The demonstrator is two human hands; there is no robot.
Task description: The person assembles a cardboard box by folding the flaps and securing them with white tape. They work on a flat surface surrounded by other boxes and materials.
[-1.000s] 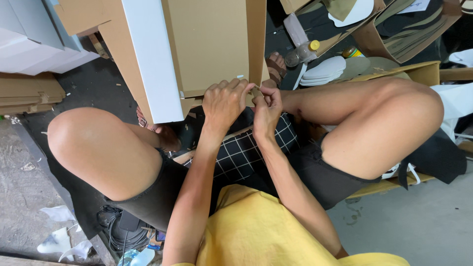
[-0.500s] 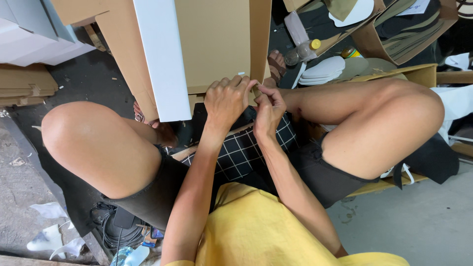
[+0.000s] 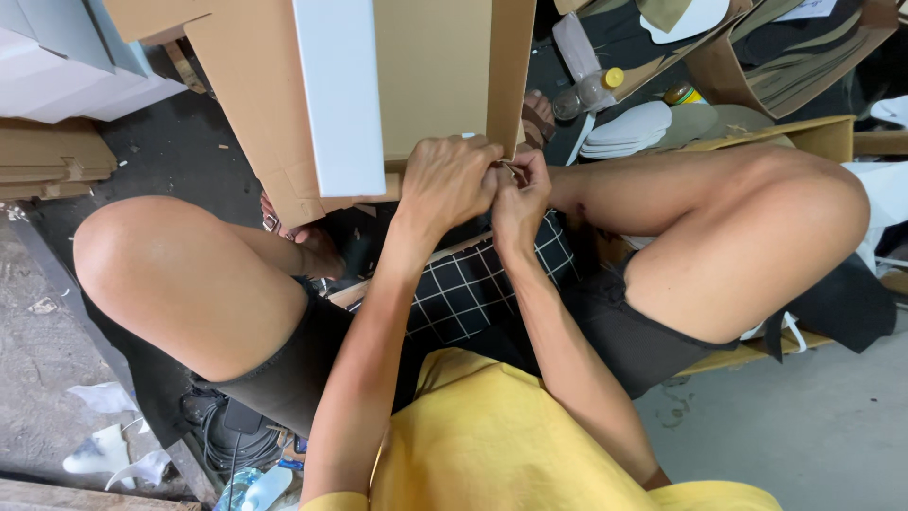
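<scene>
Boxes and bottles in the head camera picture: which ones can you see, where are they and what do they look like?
Cardboard box: top middle, both hands at its lower edge; brown with a white panel.
Open carton: top right; brown, holding flat dark and tan pieces.
Plastic bottle: right of the box; clear, yellow cap.
Flattened cardboard: left edge; brown stack.
Left hand and right hand: pinching something small, too hidden to tell.

Box swings, hands shift along its lower edge

Against the left knee point(image 3: 180, 274), the cardboard box point(image 3: 426, 85) with its white panel point(image 3: 340, 95) has drifted right and turned more upright over the last second. The left hand point(image 3: 449, 185) and right hand point(image 3: 518, 203), pressed together at the box's bottom corner, have moved slightly right with it; the knee itself has slid a little toward the lower left.
</scene>
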